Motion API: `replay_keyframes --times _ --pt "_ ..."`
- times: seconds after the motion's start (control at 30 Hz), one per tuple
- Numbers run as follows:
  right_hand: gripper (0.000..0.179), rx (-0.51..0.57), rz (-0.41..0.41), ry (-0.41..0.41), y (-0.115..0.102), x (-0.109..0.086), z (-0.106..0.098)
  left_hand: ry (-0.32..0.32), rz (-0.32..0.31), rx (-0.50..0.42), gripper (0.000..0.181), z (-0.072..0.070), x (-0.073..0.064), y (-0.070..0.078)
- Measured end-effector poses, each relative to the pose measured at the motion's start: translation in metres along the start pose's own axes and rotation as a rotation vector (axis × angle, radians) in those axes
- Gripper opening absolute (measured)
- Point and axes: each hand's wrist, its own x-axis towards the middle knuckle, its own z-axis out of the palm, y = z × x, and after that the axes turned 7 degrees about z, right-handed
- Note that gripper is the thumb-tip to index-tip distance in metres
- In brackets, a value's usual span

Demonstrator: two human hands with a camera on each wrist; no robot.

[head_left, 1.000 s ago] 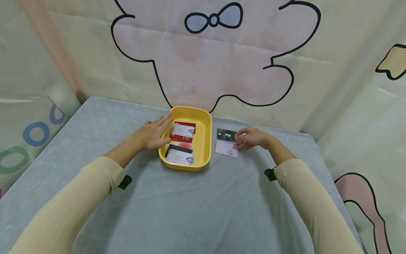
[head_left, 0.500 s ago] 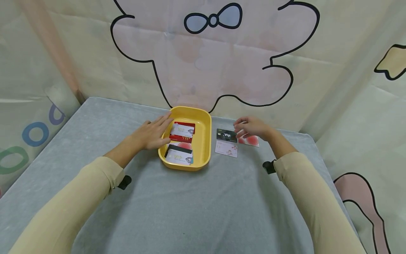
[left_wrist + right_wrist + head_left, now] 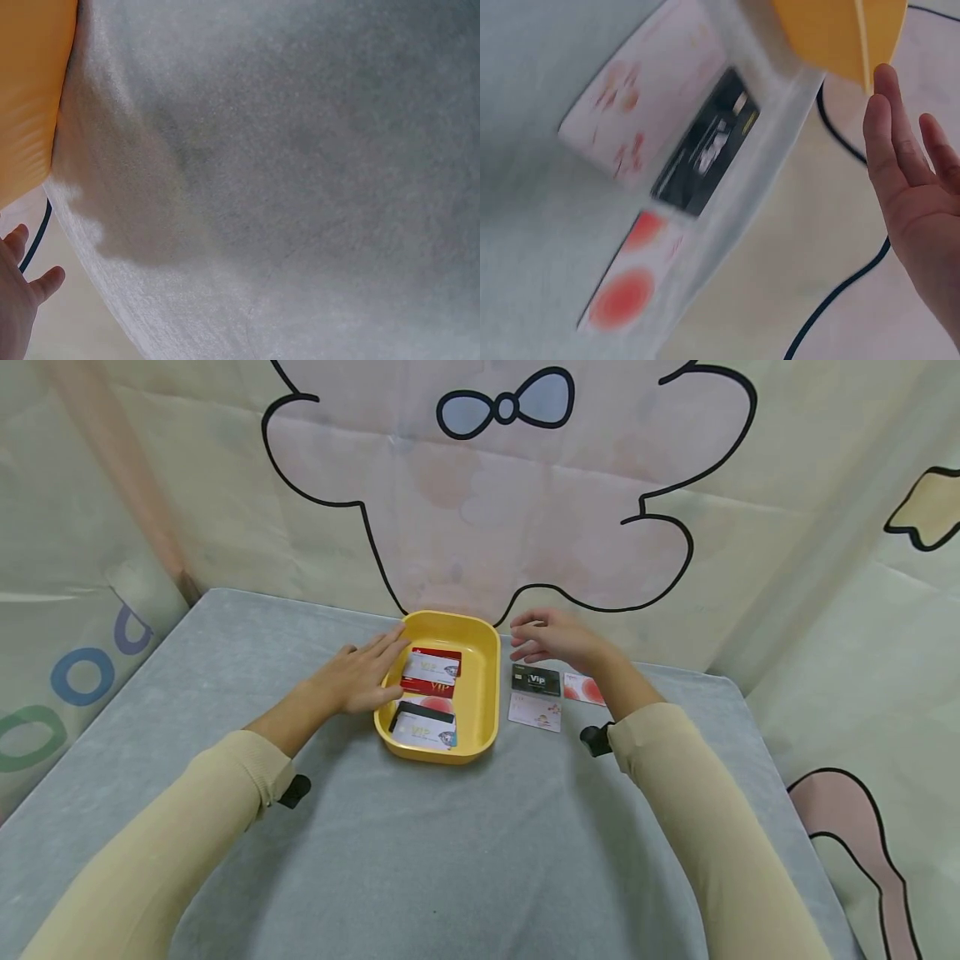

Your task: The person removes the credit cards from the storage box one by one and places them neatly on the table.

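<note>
My left hand (image 3: 363,677), fingers stretched out, rests at the left rim of a yellow tray (image 3: 487,693). Inside the tray lie several cards, among them a white VIP card (image 3: 423,729) and a red VIP card (image 3: 427,687). My right hand (image 3: 555,639) hovers right of the tray's far end, holding nothing. Below it on the cloth lie a black Vip card (image 3: 536,680) and a pale pink card (image 3: 535,711), edge to edge. A white card with red circles (image 3: 583,688) lies to their right, partly behind the right wrist in the head view.
A grey-blue cloth (image 3: 435,860) covers the table. Behind the table's far edge hangs a pale printed curtain (image 3: 502,510), and more curtain (image 3: 885,652) hangs on the right side. Both wrists carry small black devices (image 3: 597,739).
My right hand has let go of the card with red circles, leaving it beside the black Vip card, then lifted and moved left and away towards the tray. The left hand stays put.
</note>
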Motion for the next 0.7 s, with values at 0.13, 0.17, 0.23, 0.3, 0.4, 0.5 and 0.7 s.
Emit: replay_keyframes --times 0.13,0.17,0.23,0.3,0.4,0.5,0.7 --pt "0.043 0.04 -0.022 -0.024 -0.007 0.006 0.015 -0.001 0.001 0.006 0.084 0.0 0.0 -0.001" --pt "0.045 0.043 -0.026 -0.035 -0.008 0.007 0.018 -0.002 0.001 0.006 0.084 0.0 0.0 -0.001" --pt "0.047 0.036 -0.028 -0.051 -0.011 0.008 0.024 -0.002 0.004 0.009 0.084 0.0 0.001 -0.001" --pt "0.047 0.036 -0.025 -0.061 -0.014 0.01 0.03 -0.003 0.006 0.01 0.084 0.0 0.001 -0.002" --pt "0.046 0.035 -0.022 -0.071 -0.019 0.012 0.037 -0.003 0.005 0.01 0.084 0.0 0.002 -0.002" --pt "0.046 0.028 -0.006 -0.078 -0.021 0.014 0.044 -0.005 0.006 0.008 0.084 0.0 0.002 -0.002" --pt "0.049 0.035 0.064 -0.099 -0.022 0.021 0.056 -0.007 0.01 0.003 0.084 -0.001 0.001 -0.002"
